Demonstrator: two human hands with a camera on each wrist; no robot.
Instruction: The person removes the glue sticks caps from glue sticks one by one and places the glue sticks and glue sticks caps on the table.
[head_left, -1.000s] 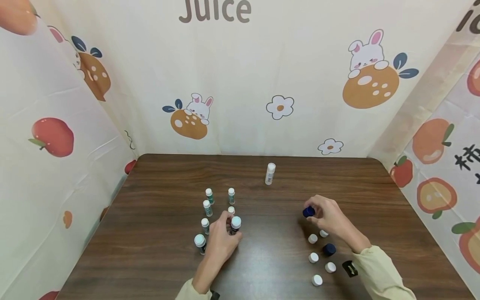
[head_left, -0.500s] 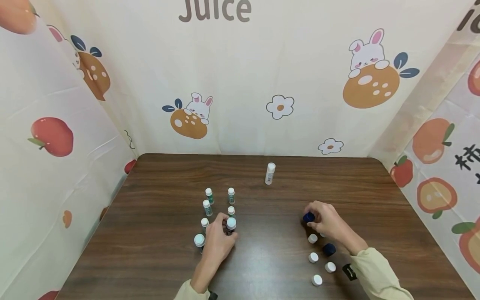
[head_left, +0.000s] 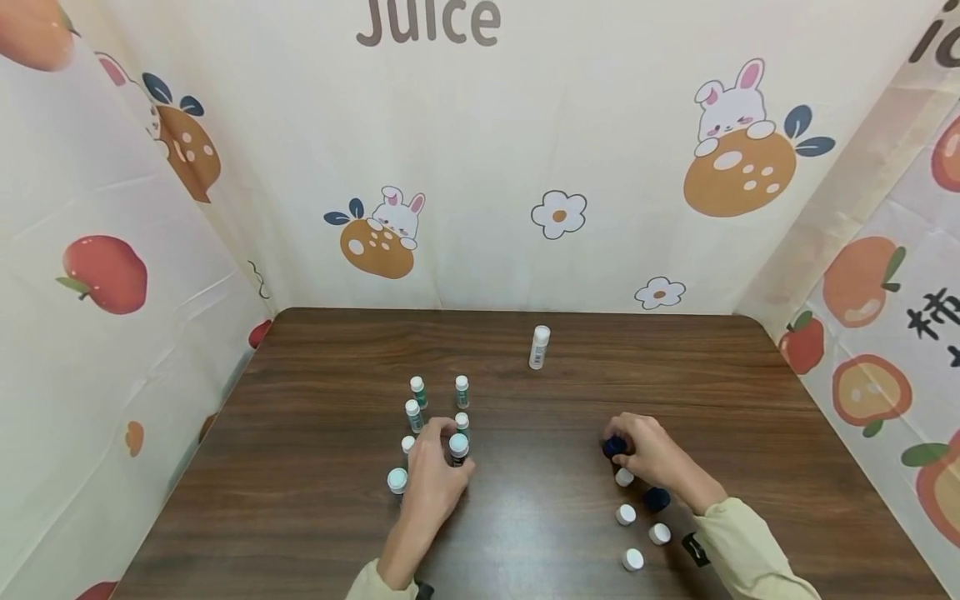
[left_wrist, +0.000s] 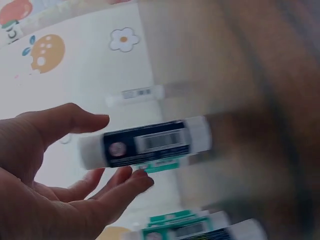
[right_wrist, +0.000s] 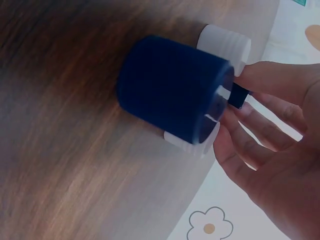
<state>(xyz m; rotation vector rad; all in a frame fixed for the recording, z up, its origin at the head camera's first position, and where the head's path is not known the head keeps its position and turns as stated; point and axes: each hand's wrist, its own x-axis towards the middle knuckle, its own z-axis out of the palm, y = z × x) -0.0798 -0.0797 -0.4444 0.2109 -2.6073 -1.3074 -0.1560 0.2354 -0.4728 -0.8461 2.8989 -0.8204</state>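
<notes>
At the table's left my left hand [head_left: 429, 477] is spread round an upright glue stick [left_wrist: 146, 144] with a dark blue label and white ends; in the left wrist view its thumb stands clear of the stick. Smaller glue sticks [head_left: 414, 415] with green labels form two rows beyond, and another large one [head_left: 397, 481] stands left of the hand. At the right, my right hand [head_left: 648, 454] pinches a dark blue cap [head_left: 613, 447] low over the table, mostly hidden by fingers in the right wrist view. A second dark blue cap [right_wrist: 172, 90] stands nearer me.
Several white caps [head_left: 626, 514] lie near the right hand, and a small black piece [head_left: 695, 550] is by the right sleeve. A white glue stick [head_left: 539, 347] stands at the table's [head_left: 337, 333] back. Printed cloth [head_left: 480, 167] hangs round three sides.
The left hand moved slightly left with the blue-labelled glue stick, and its fingers now stand looser round it. The right hand carried the dark blue cap toward me, lining it up above a white cap.
</notes>
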